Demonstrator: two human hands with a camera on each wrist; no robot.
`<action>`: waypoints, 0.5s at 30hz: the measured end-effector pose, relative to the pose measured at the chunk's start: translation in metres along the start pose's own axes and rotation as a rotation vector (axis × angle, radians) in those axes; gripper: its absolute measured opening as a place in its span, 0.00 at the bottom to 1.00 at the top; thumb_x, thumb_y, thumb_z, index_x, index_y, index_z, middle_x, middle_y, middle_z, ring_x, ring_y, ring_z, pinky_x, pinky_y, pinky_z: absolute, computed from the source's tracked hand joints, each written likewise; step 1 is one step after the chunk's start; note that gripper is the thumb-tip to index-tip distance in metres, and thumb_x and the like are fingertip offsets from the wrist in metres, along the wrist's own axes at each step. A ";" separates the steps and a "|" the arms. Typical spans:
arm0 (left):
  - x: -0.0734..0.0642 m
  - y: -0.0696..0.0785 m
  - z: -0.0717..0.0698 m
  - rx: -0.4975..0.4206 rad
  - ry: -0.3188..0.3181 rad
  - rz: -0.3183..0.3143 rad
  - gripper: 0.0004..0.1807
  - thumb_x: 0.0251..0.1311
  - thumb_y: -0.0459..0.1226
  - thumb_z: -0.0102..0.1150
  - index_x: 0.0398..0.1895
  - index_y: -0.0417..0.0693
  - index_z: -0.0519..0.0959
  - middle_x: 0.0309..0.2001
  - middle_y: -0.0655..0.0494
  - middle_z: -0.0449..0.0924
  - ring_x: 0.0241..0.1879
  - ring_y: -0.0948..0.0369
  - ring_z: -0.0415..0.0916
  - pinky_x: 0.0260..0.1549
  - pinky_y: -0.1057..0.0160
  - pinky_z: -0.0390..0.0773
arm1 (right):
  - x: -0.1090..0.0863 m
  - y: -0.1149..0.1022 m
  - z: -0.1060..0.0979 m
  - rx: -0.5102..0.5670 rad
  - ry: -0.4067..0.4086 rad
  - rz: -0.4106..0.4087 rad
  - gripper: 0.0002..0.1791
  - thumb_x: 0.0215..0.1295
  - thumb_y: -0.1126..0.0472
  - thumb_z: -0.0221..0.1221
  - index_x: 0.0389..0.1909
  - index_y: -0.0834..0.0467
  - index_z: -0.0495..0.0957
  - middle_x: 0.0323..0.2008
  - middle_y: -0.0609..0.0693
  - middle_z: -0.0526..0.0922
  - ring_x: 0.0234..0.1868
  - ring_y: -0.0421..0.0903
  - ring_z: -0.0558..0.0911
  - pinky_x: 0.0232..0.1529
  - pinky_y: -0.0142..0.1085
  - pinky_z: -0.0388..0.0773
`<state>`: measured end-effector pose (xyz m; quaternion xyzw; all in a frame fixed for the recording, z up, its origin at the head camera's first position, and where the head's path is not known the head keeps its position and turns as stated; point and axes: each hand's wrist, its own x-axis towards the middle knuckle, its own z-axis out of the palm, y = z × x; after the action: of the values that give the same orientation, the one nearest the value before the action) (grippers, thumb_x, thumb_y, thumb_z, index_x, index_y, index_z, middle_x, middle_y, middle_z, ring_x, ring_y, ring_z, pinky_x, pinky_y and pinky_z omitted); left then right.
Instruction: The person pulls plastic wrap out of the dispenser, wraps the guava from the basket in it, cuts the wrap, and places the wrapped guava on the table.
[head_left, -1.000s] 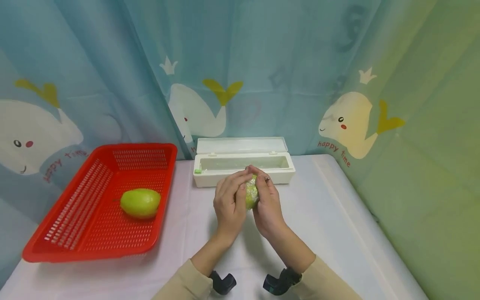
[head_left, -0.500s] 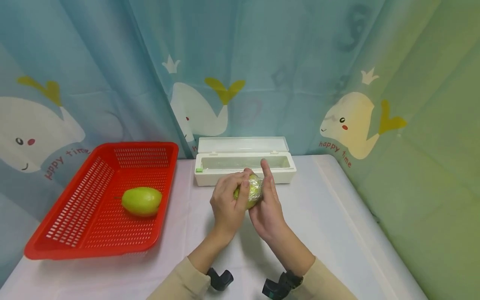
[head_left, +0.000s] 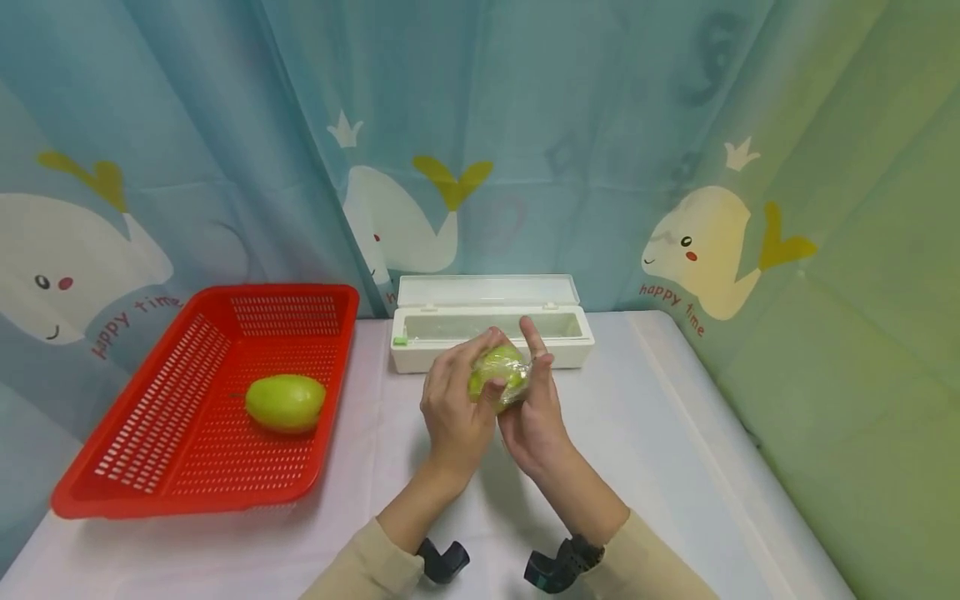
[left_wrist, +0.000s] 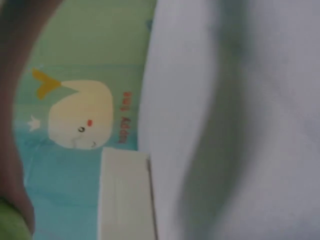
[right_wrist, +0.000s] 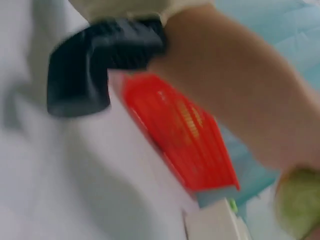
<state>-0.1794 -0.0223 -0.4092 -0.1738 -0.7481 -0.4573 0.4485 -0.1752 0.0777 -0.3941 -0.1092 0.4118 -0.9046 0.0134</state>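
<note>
A green fruit (head_left: 497, 372) in clear, shiny plastic wrap is held between both hands above the table. My left hand (head_left: 453, 400) grips it from the left, fingers over the far side and thumb on the near side. From the right, the palm side of my right hand (head_left: 536, 417) lies against the wrap, with its index finger straight and thumb raised. Its other fingers are hidden behind the fruit. Only a sliver of the fruit (left_wrist: 12, 222) shows in the left wrist view, and a blurred part of the fruit (right_wrist: 300, 202) in the right wrist view.
A red perforated basket (head_left: 202, 500) stands on the left with another green fruit (head_left: 285, 403) in it. Behind the hands sits a white wrap box (head_left: 420, 358), its lid (head_left: 487, 290) raised. A patterned curtain (head_left: 525, 100) hangs at the table's back.
The right hand's fingers have straightened from around the fruit, and its index finger now points up. The fruit has turned slightly in the left hand, showing more wrapped surface.
</note>
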 end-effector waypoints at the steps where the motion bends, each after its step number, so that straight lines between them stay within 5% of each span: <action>1: 0.000 0.002 -0.001 -0.013 -0.031 -0.010 0.35 0.70 0.64 0.36 0.64 0.50 0.73 0.57 0.59 0.83 0.53 0.55 0.77 0.49 0.51 0.76 | 0.000 -0.002 -0.003 0.008 -0.023 -0.008 0.55 0.53 0.25 0.56 0.76 0.47 0.49 0.74 0.57 0.58 0.72 0.50 0.65 0.66 0.33 0.69; 3: 0.000 0.007 -0.004 -0.049 -0.105 -0.039 0.41 0.69 0.67 0.27 0.72 0.53 0.64 0.62 0.59 0.79 0.55 0.56 0.74 0.51 0.49 0.72 | 0.000 -0.005 -0.009 0.018 -0.057 -0.016 0.54 0.57 0.26 0.57 0.76 0.47 0.45 0.73 0.57 0.58 0.72 0.50 0.65 0.66 0.33 0.69; 5: 0.001 0.011 -0.007 -0.112 -0.177 -0.084 0.42 0.70 0.67 0.18 0.76 0.54 0.58 0.66 0.60 0.75 0.62 0.55 0.71 0.56 0.45 0.67 | -0.001 -0.008 -0.014 -0.001 -0.057 -0.008 0.43 0.67 0.34 0.56 0.74 0.49 0.50 0.72 0.55 0.61 0.72 0.50 0.65 0.65 0.33 0.70; 8: 0.003 0.017 -0.013 -0.335 -0.253 -0.190 0.38 0.74 0.62 0.13 0.78 0.54 0.54 0.72 0.58 0.67 0.72 0.55 0.62 0.68 0.41 0.56 | 0.000 -0.015 -0.020 -0.042 -0.044 0.025 0.23 0.77 0.48 0.50 0.67 0.49 0.61 0.70 0.53 0.66 0.73 0.51 0.64 0.66 0.34 0.70; 12: 0.010 0.020 -0.026 -0.740 -0.254 -0.360 0.29 0.76 0.46 0.26 0.76 0.47 0.52 0.76 0.49 0.59 0.76 0.56 0.53 0.75 0.45 0.45 | 0.003 -0.029 -0.034 0.051 -0.057 0.084 0.13 0.78 0.52 0.48 0.57 0.49 0.71 0.65 0.53 0.72 0.72 0.54 0.66 0.66 0.40 0.71; 15: 0.014 0.017 -0.037 -0.815 -0.227 -0.483 0.26 0.74 0.38 0.33 0.74 0.43 0.54 0.73 0.45 0.62 0.75 0.53 0.57 0.74 0.48 0.52 | 0.006 -0.040 -0.047 0.207 -0.175 0.133 0.12 0.79 0.52 0.47 0.55 0.50 0.73 0.63 0.54 0.73 0.69 0.55 0.70 0.64 0.44 0.73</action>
<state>-0.1566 -0.0463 -0.3817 -0.2054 -0.5711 -0.7822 0.1405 -0.1882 0.1381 -0.3928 -0.1583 0.3196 -0.9264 0.1205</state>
